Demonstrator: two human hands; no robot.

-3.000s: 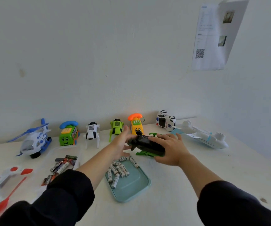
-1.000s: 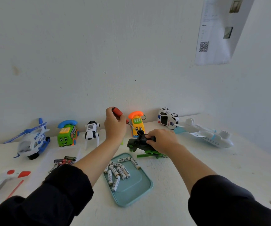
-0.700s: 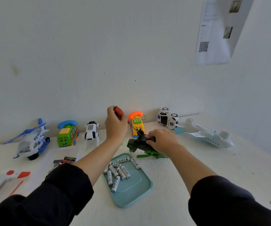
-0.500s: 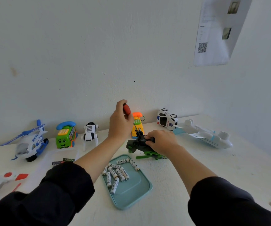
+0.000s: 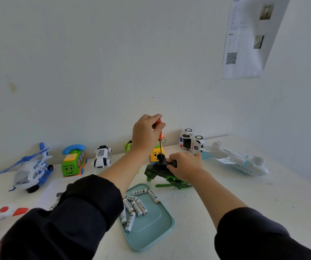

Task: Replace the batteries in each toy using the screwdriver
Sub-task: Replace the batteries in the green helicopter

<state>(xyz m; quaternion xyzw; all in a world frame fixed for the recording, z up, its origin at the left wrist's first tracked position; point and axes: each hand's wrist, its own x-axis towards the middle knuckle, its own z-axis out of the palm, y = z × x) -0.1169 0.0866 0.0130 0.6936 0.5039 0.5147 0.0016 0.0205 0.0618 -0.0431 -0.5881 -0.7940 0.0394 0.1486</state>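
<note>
Lying upside down on the white counter (image 5: 226,199) just behind the teal tray (image 5: 156,233), the dark green helicopter (image 5: 162,170) shows black wheels on top and bright green rotor blades flat beneath. The right hand (image 5: 185,166) has its grip clenched on the body. The left hand (image 5: 146,133) grasps the red-handled screwdriver (image 5: 159,134), upright, its thin shaft reaching down to the toy's underside. White batteries (image 5: 136,206) lie loose in the tray.
</note>
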